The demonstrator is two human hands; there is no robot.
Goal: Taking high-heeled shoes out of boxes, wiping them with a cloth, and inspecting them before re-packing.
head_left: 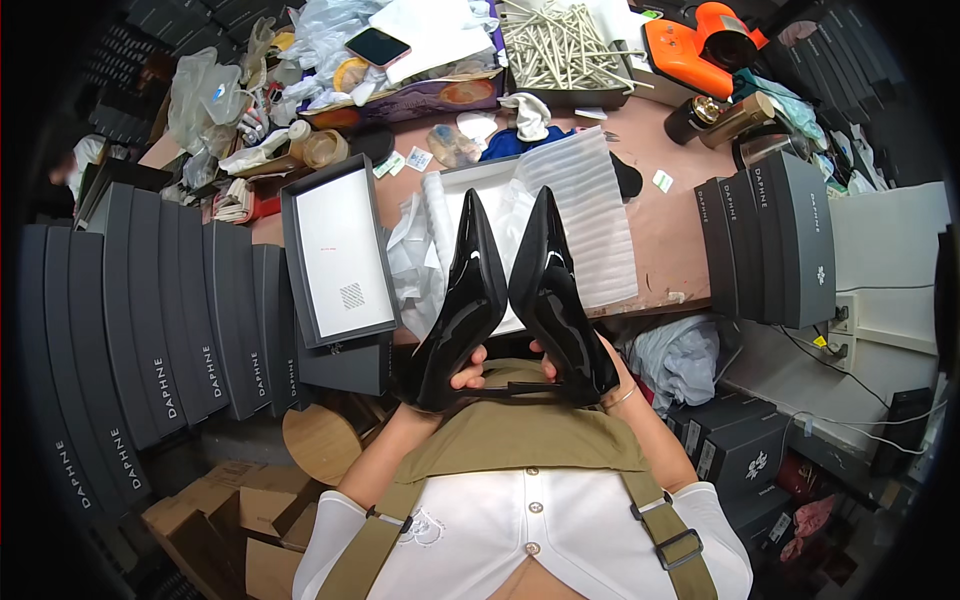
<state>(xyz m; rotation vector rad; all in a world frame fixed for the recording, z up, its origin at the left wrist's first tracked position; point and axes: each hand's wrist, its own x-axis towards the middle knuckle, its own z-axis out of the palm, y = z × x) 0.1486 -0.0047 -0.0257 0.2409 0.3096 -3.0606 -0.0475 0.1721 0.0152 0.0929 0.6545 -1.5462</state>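
Note:
Two glossy black pointed shoes are held up side by side, toes pointing away from me. My left hand (pixel 468 371) is closed around the rear of the left shoe (pixel 466 300), with fingertips showing at its inner side. In the same way my right hand (pixel 546 362) grips the right shoe (pixel 550 290); most of both hands is hidden behind the shoes. Beneath the toes lies an open box (pixel 462 176) with white tissue paper (pixel 412 245) and a ribbed white foam sheet (pixel 597 225) spread over it. A dark-rimmed box lid (pixel 345 240) rests to its left, white inside up.
Dark shoe boxes (pixel 140 310) stand in a long row at left, more boxes (pixel 770 240) at right. Along the table's back are a tray of pale sticks (pixel 565 50), a phone (pixel 378 45), plastic bags (pixel 205 100) and an orange device (pixel 690 50). Cardboard cartons (pixel 240 510) sit low at left.

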